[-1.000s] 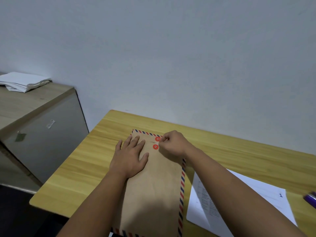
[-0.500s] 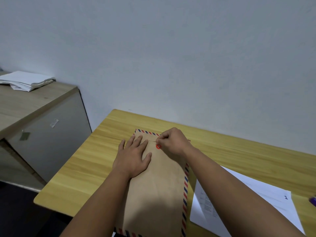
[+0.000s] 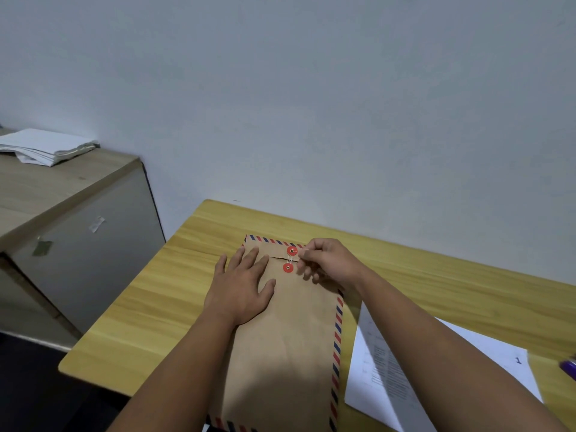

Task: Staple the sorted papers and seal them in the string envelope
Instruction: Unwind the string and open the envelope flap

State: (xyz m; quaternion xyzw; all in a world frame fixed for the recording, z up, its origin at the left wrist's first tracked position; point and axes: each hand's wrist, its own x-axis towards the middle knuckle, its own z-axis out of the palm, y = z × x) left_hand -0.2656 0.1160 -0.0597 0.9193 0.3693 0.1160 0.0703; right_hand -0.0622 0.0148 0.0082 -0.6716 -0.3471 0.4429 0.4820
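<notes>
A brown string envelope [image 3: 290,344] with a red-and-blue striped border lies lengthwise on the yellow wooden table [image 3: 156,300], its flap folded down at the far end. Two red closure discs show, one on the flap [image 3: 291,251] and one just below it [image 3: 287,268], with thin white string [image 3: 290,259] running between them. My left hand [image 3: 241,289] lies flat on the envelope left of the discs, fingers spread. My right hand [image 3: 332,263] is just right of the discs, fingertips pinching the string's end. The envelope's contents are hidden.
White printed sheets [image 3: 405,378], one marked "1", lie on the table right of the envelope, partly under my right forearm. A purple object [image 3: 568,367] pokes in at the right edge. A grey cabinet [image 3: 81,238] to the left carries a stack of white papers [image 3: 46,146].
My right hand has drawn back to the right, uncovering the upper disc, and string now shows between the two discs. My left hand stays flat on the envelope.
</notes>
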